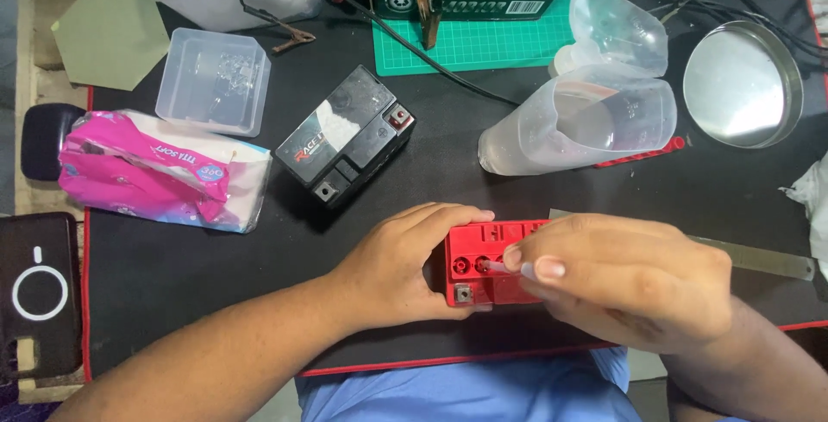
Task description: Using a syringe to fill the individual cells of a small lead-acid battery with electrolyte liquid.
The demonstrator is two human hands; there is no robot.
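Head cam, looking down on black work mat (216, 284) w/ red edging; both hands low centre, close together over one item.

Red battery (487, 262), small, box-shaped, lies on mat near front edge, top face up w/ row of round fill holes showing; a terminal at its lower-left corner.

Left hand (405, 262) clamped on battery's left end; fingers over far edge, thumb at near side; holds it steady.

Right hand (625, 280) covers battery's right half; fingers pinched on a thin pale tube/tip (496, 265) whose end sits at one of the fill holes; cannot tell what the tube belongs to, rest hidden under hand.

Around: black battery (345, 137) behind & left of hands, well apart, set at an angle; clear plastic jug (595, 120) on its side behind right hand; steel ruler (763, 258) sticking out from under right hand; round metal dish (742, 85) far right; pink tissue pack (159, 172) left; clear plastic tub (211, 81) behind it; green cutting mat (483, 42) at back.
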